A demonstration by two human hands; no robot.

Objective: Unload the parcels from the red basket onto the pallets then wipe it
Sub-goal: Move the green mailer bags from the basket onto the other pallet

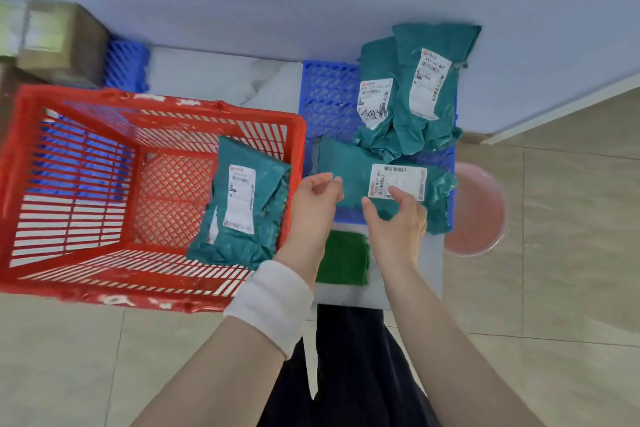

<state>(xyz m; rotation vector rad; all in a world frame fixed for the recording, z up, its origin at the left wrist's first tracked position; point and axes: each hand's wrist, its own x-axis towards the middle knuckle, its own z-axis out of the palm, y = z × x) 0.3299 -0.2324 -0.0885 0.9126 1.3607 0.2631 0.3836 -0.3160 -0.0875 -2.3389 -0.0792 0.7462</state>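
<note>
The red basket stands at the left, and one teal parcel leans inside against its right wall. To its right, on the blue pallet, two teal parcels lie at the back and a third parcel lies at the front. My left hand hovers at this front parcel's left edge with its fingers loosely curled and holding nothing. My right hand rests on top of the parcel near its white label, with thumb and fingers spread. A green cloth lies between my forearms.
A pink basin sits on the tiled floor right of the pallet. Cardboard boxes stand on a second blue pallet at the upper left. A blue-grey wall runs behind the pallets. My dark clothing fills the bottom centre.
</note>
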